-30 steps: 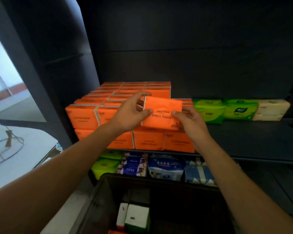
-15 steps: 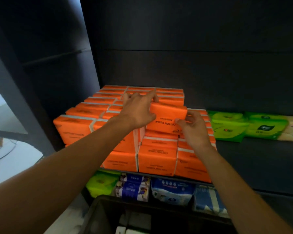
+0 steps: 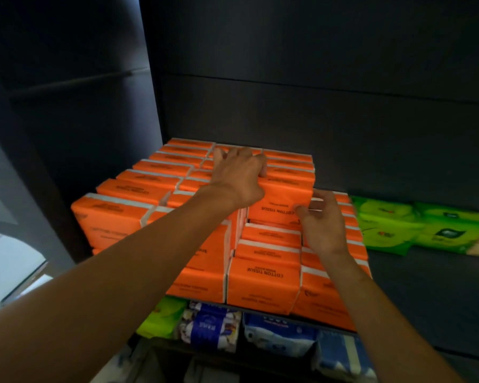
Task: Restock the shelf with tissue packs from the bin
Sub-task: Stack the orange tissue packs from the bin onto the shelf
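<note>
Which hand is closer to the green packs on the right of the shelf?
Right. The right hand grips the right end of the orange pack, just left of the green packs; the left hand holds that pack's top, farther left.
</note>
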### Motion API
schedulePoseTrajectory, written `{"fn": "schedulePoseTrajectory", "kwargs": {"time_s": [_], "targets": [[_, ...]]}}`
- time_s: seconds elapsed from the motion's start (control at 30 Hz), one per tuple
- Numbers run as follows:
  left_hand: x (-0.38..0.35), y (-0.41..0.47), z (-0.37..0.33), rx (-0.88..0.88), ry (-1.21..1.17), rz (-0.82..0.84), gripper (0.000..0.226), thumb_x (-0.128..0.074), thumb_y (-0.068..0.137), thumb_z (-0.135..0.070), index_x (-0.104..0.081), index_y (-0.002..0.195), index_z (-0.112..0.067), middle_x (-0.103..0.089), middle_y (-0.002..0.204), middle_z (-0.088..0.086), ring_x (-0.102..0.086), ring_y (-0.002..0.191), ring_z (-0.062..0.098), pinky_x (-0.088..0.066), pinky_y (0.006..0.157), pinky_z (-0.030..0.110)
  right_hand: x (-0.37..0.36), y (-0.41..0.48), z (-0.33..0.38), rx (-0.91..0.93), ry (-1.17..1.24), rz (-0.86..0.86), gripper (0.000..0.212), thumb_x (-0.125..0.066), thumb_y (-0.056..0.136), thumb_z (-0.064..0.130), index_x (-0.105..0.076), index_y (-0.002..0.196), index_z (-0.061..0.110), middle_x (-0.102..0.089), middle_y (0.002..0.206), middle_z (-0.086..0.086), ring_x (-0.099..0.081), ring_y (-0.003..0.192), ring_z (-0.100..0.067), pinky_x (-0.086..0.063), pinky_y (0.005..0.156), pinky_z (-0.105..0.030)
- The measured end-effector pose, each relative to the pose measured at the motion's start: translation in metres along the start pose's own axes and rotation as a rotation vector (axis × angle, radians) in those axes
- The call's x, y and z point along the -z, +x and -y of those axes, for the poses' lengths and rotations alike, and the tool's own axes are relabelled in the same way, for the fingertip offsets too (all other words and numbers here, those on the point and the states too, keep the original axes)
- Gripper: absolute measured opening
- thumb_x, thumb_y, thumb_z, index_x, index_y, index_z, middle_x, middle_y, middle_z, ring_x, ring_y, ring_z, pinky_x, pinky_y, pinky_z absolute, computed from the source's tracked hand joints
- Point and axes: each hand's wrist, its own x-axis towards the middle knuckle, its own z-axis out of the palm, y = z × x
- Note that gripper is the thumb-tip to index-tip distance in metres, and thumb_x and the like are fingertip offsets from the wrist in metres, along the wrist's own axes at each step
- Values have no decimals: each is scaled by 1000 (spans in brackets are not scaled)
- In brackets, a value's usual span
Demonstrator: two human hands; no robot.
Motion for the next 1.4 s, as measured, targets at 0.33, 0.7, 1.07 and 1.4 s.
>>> {"fn": "schedulePoseTrajectory", "kwargs": {"time_s": [0.33,0.7,1.07,1.4], "targets": [[11,-4,-4,15,18,45,31,-64,75,-27,-58,105,-34,-55,118,-2,-47,117,24,-23,100,40,6,-10,-5,-106,-19,-25,25,-71,85,26,-60,105,15,-67,97,-7,-64,92,-24,-51,87,-37],[41,-43,-24,-70,-49,102,28,-59,82,-36,-63,109,-34,-64,116,-6,-52,118,18,-24,97,39,41,-49,26,-45,94,142,20,-61,89,11,-63,76,25,-67,82,0,-63,78,-21,-53,82,-39],[74,-125,-53,-266,-380,155,21,-62,85,-14,-70,104,-15,-69,107,0,-58,95,8,-42,85,19,99,-122,74,46,44,380,23,-56,92,4,-60,80,24,-65,87,-7,-58,70,-15,-45,61,-18],[28,-237,-71,-163,-665,331,17,-61,87,-8,-67,97,-20,-68,94,-4,-63,90,11,-48,87,26,124,-217,43,75,-112,456,18,-60,92,16,-62,79,28,-62,76,13,-57,71,-1,-44,69,-18]]}}
